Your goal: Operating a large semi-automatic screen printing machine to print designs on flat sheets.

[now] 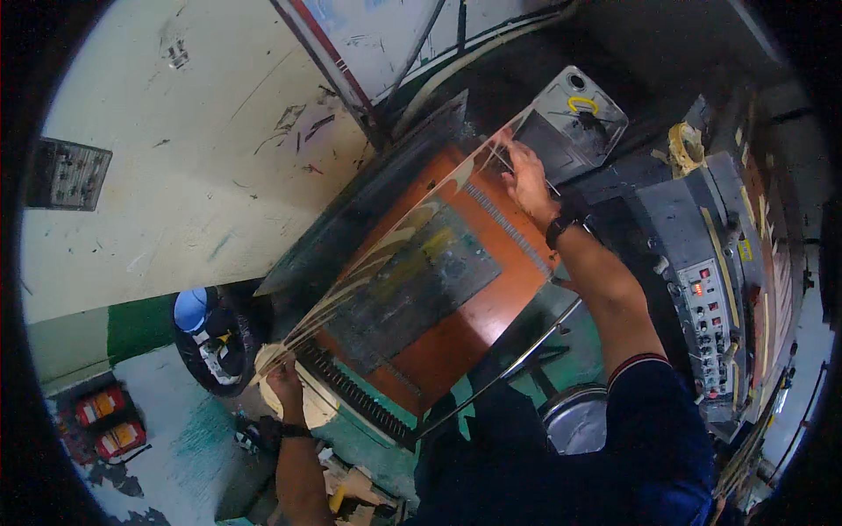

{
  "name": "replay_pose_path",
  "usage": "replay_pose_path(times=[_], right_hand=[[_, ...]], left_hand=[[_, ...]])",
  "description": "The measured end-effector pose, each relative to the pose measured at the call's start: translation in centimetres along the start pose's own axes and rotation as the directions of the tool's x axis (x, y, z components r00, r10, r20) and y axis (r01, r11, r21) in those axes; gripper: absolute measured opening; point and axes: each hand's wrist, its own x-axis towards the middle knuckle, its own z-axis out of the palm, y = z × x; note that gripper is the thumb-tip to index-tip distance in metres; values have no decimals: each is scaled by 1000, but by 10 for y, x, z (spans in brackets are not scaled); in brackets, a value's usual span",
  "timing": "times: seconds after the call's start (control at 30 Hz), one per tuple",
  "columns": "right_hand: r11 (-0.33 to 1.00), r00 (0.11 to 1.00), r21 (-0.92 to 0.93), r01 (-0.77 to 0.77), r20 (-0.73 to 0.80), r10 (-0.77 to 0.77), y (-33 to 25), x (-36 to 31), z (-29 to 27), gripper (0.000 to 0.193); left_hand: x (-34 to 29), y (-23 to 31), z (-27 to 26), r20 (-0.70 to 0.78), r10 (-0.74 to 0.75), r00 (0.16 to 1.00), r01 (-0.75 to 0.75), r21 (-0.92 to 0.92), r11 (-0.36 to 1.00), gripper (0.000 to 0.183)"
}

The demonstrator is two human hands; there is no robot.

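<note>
A long, thin, see-through sheet (pixel 386 250) with pale curved bands is stretched between my hands, tilted and seen almost edge-on. My left hand (pixel 285 392) is closed on its lower left end. At the upper right end, my right hand (pixel 530 182) grips the sheet's edge, its fingertips partly blurred behind the clear material. Under the sheet lies an orange board (pixel 474 337) with a dark grey rectangular plate (pixel 421 285) on it, marked by yellowish and green smears. Beside my left hand, a toothed black strip (pixel 355 394) runs along the board's near left edge.
A metal can (pixel 574 131) with a yellow handle stands beyond my right hand. To the right are a control panel (pixel 706 329) and a tape roll (pixel 686 145). A black-lined bin (pixel 215 346) stands left; a round metal stool (pixel 579 421) is near my body.
</note>
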Motion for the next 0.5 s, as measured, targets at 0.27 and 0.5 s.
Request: replay_pose_path(times=[0.27, 0.5], right_hand=[[943, 995, 322, -81, 81, 58, 46, 0, 25, 67], [984, 976, -6, 181, 127, -178, -13, 12, -15, 69]], left_hand=[[2, 2, -6, 3, 121, 993, -120, 193, 974, 15], [-5, 24, -7, -21, 29, 999, -23, 245, 969, 14]])
